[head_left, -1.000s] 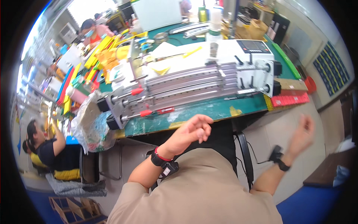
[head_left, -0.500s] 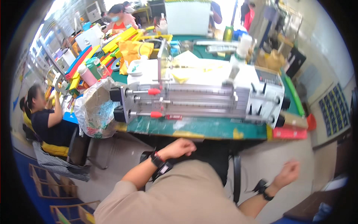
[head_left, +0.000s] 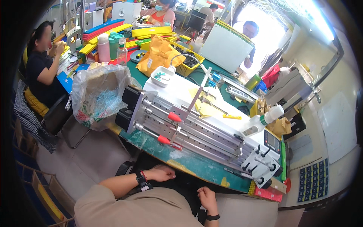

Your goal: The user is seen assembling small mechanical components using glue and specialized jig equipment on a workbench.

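Observation:
My left hand rests over my lap, just below the table's front edge, fingers curled in and nothing seen in them. My right hand hangs a little lower to its right, also loosely closed with nothing showing in it. Neither touches the metal bench machine on the table beyond them. This machine has long parallel rods, two red pointed tips, black motors at its left end and a white end block with black levers. A small control screen sits behind that block.
A bag-lined bin with blue strands stands left of the green table. Behind the machine are a white tray, an orange bag, a yellow basket and a white bottle. People sit at the left and back.
My view has tilted and shifted, so the machine now slants down to the right. My right hand has come in from the far right toward my lap. The left stays near the table edge.

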